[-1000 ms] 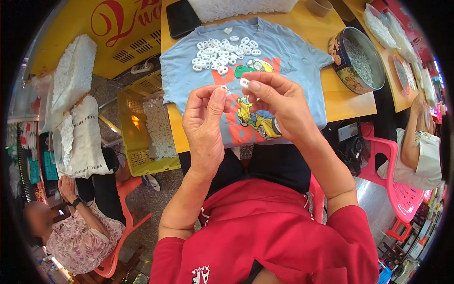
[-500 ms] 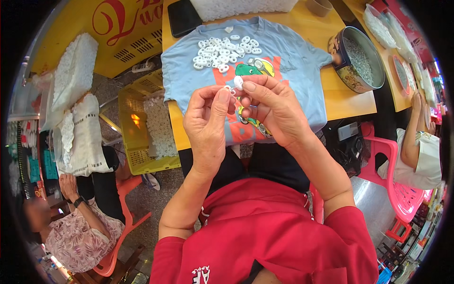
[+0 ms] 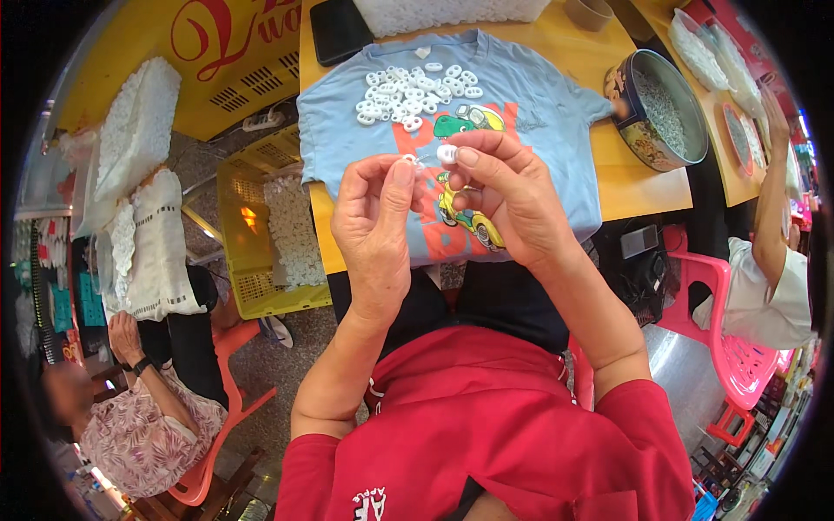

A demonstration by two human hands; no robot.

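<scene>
Between thumb and forefinger, my right hand (image 3: 512, 204) pinches a white oval plastic piece (image 3: 447, 154) that has small holes. Close on its left, my left hand (image 3: 375, 230) grips a small white plastic piece (image 3: 410, 160), mostly covered by the fingertips. A thin, shiny bit (image 3: 421, 163) shows by the left fingertips, too small to name. The two pieces are a short gap apart. Both hands are raised over a light blue T-shirt (image 3: 339, 108) spread on the yellow table. Farther up the shirt lies a pile of similar white two-hole pieces (image 3: 408, 94).
A round tin (image 3: 632, 130) of small silvery parts stands on the table's right. Behind are a black tray (image 3: 339, 33), a white-filled container (image 3: 452, 10) and a brown cup (image 3: 588, 13). A yellow crate (image 3: 248, 208) sits left. People sit at both sides, a pink chair (image 3: 717, 321) right.
My hands have drawn slightly apart, so the gap between the two white pieces is wider. The right-hand piece has turned flatter. At far right, another person's arm has moved up.
</scene>
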